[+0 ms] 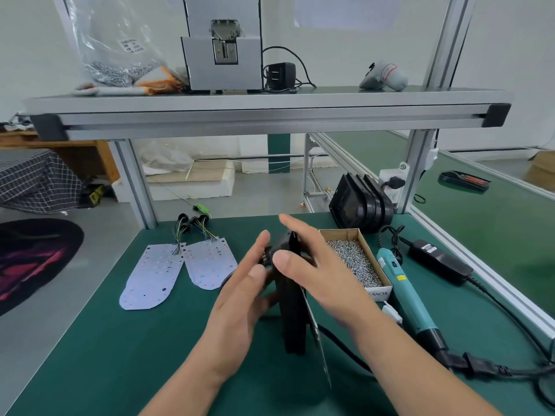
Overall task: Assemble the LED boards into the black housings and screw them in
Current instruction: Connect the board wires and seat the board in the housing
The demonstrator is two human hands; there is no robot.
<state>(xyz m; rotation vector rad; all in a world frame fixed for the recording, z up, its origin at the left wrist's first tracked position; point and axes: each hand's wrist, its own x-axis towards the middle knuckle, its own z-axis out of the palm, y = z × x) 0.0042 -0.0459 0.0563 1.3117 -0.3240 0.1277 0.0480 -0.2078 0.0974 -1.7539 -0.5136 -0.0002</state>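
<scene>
A black housing (292, 319) stands on edge on the green mat (120, 355) in front of me. A thin LED board (316, 324) lies against its right face. My right hand (318, 274) clasps the housing's top, thumb on the left face and straight fingers over the right side. My left hand (240, 298) presses against the left face with straight fingers, near a black connector. Two more LED boards (153, 274) (210, 262) with coloured wires lie flat to the left.
A cardboard box of screws (357, 262) sits right of my hands, with a teal electric screwdriver (405, 292) and its black power supply (438, 261) beyond. Stacked black housings (360, 205) lean at the back right. A shelf (270, 115) overhead carries a screw feeder (222, 55).
</scene>
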